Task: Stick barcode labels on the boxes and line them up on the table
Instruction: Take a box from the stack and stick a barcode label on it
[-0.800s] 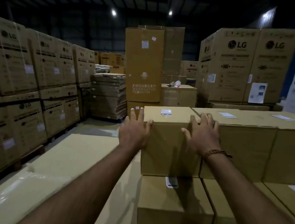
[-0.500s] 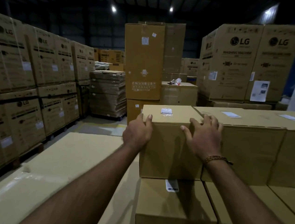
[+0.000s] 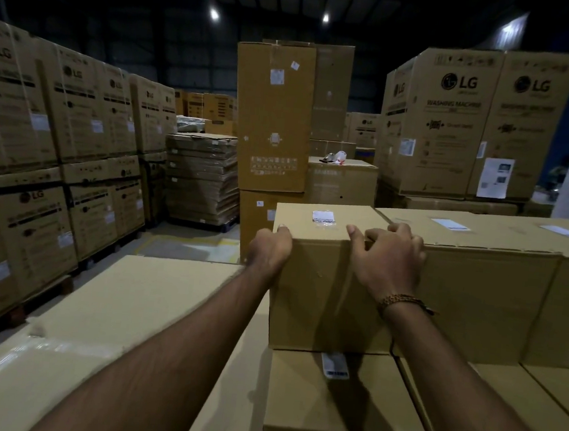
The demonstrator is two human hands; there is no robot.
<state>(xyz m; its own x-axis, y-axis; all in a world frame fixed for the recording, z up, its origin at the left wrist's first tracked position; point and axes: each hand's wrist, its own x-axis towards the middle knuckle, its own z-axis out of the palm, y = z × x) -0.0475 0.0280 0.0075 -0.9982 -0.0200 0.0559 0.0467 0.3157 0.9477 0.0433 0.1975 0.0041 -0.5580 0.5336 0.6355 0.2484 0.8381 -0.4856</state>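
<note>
Two hands are on one box (image 3: 314,286), the leftmost of the upper tier. The left hand (image 3: 269,250) hooks its curled fingers over the top left corner edge; the right hand (image 3: 389,259) curls over the top edge at the seam with the neighbour box (image 3: 482,301). Both grip the carton; neither holds a label.

Position: the box stands on a lower box (image 3: 338,409), touching the neighbour on its right, and already carries a label (image 3: 323,216) on its top face. A second label (image 3: 334,365) shows on the lower box's top, partly under the upper one.

Risks, as judged:
- Grip is at the top edge only, with nothing under the base. If the carton is pulled toward the person, it may tip off the lower box.
- Its left face is flush with the stack's edge, above a lower cardboard-covered worktop (image 3: 102,319). A leftward shove could send it over.
- Right fingers (image 3: 402,230) sit at the seam; pushing the boxes together may pinch them.
- Dragging may scuff or bury the lower label.

Contents: all cartons are closed; what they hold cannot be told. Stacked LG cartons (image 3: 456,127) stand behind, likewise sealed.
</note>
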